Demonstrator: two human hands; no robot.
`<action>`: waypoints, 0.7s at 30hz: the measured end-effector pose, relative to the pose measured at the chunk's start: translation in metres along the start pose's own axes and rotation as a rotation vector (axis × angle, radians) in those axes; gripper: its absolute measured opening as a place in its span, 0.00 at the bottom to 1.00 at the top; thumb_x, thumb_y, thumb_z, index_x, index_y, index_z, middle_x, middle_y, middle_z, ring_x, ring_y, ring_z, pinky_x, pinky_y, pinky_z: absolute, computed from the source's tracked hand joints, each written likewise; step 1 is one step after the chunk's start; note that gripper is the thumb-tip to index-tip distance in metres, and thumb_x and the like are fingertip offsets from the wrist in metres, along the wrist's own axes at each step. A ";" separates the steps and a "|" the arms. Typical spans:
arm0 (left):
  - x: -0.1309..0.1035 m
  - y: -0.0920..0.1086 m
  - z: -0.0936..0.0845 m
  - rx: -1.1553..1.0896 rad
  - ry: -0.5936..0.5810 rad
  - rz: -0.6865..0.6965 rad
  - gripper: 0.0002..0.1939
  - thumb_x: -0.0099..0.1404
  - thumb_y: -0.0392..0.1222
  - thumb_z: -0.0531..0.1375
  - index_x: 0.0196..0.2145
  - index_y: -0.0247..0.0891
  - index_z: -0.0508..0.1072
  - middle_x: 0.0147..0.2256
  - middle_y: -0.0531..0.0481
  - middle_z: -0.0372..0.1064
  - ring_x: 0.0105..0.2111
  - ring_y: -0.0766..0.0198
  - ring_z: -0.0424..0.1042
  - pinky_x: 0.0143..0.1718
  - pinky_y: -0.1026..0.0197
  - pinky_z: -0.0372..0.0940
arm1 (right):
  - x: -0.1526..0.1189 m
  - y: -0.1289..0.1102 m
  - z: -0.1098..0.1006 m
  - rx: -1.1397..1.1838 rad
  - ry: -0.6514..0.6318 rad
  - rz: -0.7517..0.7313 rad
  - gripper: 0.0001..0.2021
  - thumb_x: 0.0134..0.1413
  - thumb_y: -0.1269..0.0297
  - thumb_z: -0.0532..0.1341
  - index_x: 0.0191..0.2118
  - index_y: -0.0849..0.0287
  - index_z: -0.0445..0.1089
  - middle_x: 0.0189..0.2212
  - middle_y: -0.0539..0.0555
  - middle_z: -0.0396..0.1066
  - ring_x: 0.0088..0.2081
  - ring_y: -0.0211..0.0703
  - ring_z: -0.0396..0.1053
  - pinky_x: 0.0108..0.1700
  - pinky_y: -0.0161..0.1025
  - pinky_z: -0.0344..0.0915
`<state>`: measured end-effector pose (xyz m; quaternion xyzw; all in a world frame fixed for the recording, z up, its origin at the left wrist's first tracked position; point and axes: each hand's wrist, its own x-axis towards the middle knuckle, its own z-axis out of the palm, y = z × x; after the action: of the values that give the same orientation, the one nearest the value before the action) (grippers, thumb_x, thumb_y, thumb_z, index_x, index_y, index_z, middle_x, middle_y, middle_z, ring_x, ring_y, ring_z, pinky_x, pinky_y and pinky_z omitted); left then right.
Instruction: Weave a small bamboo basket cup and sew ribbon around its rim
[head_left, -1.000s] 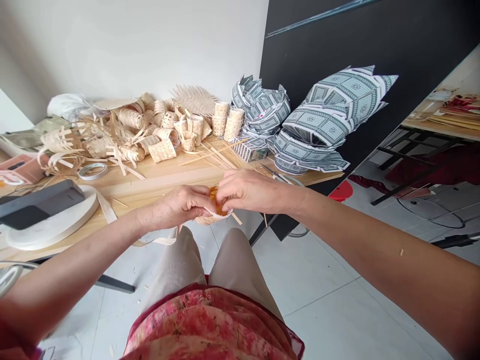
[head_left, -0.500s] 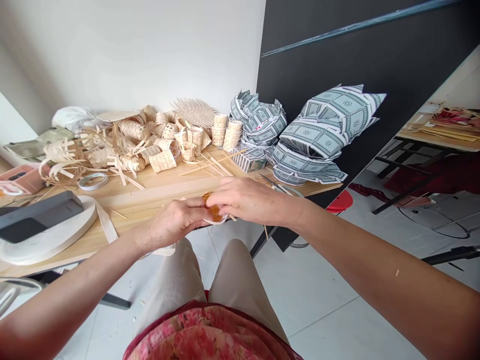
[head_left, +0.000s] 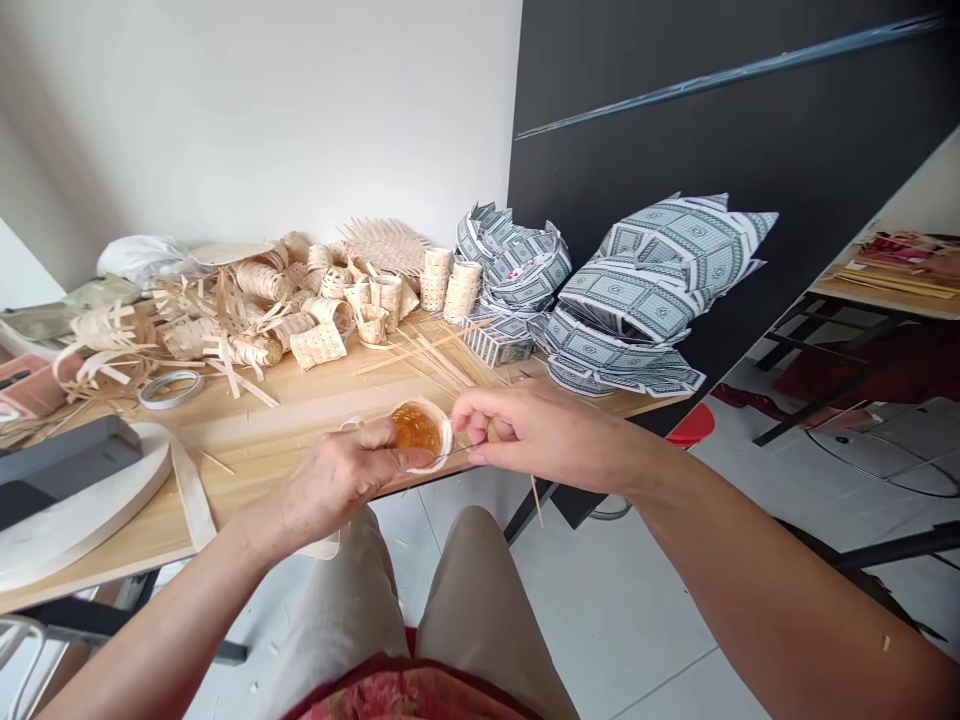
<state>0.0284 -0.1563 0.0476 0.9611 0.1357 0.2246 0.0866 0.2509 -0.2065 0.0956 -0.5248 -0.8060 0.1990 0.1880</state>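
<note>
My left hand [head_left: 337, 475] is closed on the near left side of a small woven cup [head_left: 442, 425], thumb at its rim and fingers around the wall. The cup tilts so its mouth faces me; its inside looks amber, and a pale band runs around the rim. At the cup's right edge, my right hand [head_left: 536, 430] pinches a thin, dark needle-like tool [head_left: 454, 449], whose tip reaches the rim. Most of that tool is hidden by the fingers. A loose pale strip [head_left: 538, 500] hangs down below my right hand.
Woven bamboo cups [head_left: 319, 345] and loose strips pile up at the back left. Patterned folded-paper pieces [head_left: 637, 290] stack at the right. A roll of pale strip [head_left: 142, 500] bears a grey device [head_left: 67, 465]. Tape [head_left: 171, 390] lies nearby.
My right hand has drawn back rightward from the cup's mouth, and the thin tool now shows at the rim. The cup has turned, with its amber inside more visible.
</note>
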 end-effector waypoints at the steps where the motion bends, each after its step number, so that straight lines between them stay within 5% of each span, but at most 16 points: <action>1: 0.002 0.002 -0.001 -0.039 -0.015 0.000 0.16 0.66 0.32 0.48 0.46 0.39 0.70 0.37 0.48 0.67 0.37 0.68 0.69 0.37 0.70 0.64 | -0.001 0.001 0.000 -0.065 0.020 -0.015 0.07 0.44 0.76 0.57 0.31 0.58 0.66 0.22 0.45 0.64 0.24 0.32 0.57 0.26 0.30 0.49; 10: 0.004 0.010 -0.003 -0.206 -0.083 -0.035 0.17 0.66 0.36 0.48 0.49 0.43 0.69 0.36 0.48 0.67 0.31 0.69 0.69 0.34 0.68 0.66 | -0.005 0.019 0.013 -0.160 0.286 -0.342 0.09 0.51 0.77 0.53 0.24 0.60 0.65 0.22 0.48 0.65 0.27 0.34 0.60 0.30 0.31 0.52; 16: -0.001 0.012 -0.005 -0.162 0.022 -0.025 0.14 0.65 0.36 0.51 0.46 0.38 0.71 0.33 0.47 0.67 0.33 0.69 0.69 0.34 0.71 0.64 | -0.009 0.033 0.027 -0.258 0.556 -0.205 0.11 0.50 0.79 0.50 0.27 0.60 0.66 0.26 0.51 0.66 0.29 0.36 0.62 0.31 0.33 0.54; 21: -0.008 0.013 -0.006 -0.145 0.084 -0.085 0.13 0.65 0.36 0.51 0.44 0.38 0.71 0.35 0.47 0.67 0.34 0.68 0.68 0.34 0.70 0.64 | -0.030 0.027 0.038 -0.336 0.910 -0.062 0.11 0.53 0.77 0.50 0.29 0.58 0.66 0.27 0.53 0.67 0.30 0.39 0.65 0.31 0.35 0.58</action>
<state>0.0216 -0.1700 0.0524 0.9353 0.1634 0.2702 0.1596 0.2639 -0.2290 0.0466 -0.5573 -0.6783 -0.1893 0.4399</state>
